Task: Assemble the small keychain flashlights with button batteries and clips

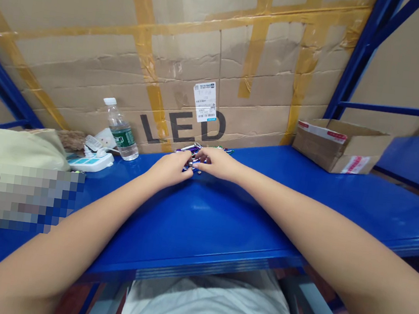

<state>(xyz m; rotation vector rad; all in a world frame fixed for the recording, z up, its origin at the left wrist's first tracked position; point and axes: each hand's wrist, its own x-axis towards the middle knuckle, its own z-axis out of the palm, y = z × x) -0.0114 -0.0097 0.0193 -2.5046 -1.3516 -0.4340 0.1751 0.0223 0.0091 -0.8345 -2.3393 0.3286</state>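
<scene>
Foil-wrapped pieces [195, 151], small and glinting purple and blue, are lying in a loose heap near the back edge of a blue steel shelf [201, 222], at the middle of the frame; the person's hands are closing in on them from both sides. The left hand [171, 169] is curving over the heap with its fingers bent inward, and the right hand [218, 163] is reaching across to meet it, fingertips almost touching; neither hand is lying flat, but I cannot tell whether either one is actually pinching a piece. As far as I can see, the pieces are sitting together on the bare steel, and none is showing inside a container; a few are hidden beneath the fingers, so I cannot count them. At the right of the shelf an open cardboard box [342, 148] is sitting with its flaps spread; its inside is mostly out of sight from here, so I cannot tell what it is holding. Toward the left, a clear water bottle [121, 131] is standing upright beside a white power strip [92, 162], and a pale canvas bag [4, 152] is slumping at the frame's left edge.
</scene>
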